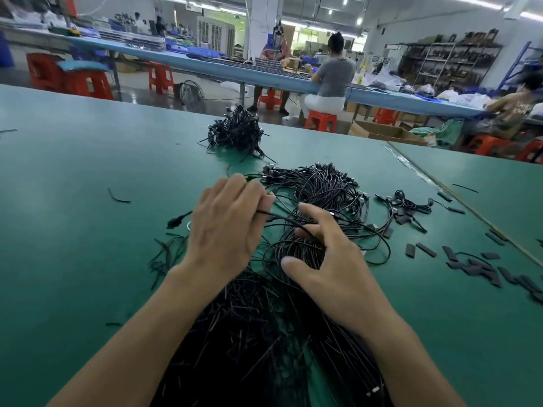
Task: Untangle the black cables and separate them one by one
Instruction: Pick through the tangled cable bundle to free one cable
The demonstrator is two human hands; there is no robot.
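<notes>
Beneath left hand (226,227), grip on cable (175,222) mostly hidden.

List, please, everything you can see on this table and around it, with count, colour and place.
table: one, green, foreground
cable tangle: one, black, centre
held cable: one, black, plug end left of tangle
far bundle: one, black, behind tangle
near pile: one, black, between forearms
flat pieces: many, black, right
stools: several, red, background
left hand: grips held cable
right hand: rests on cable tangle
</notes>
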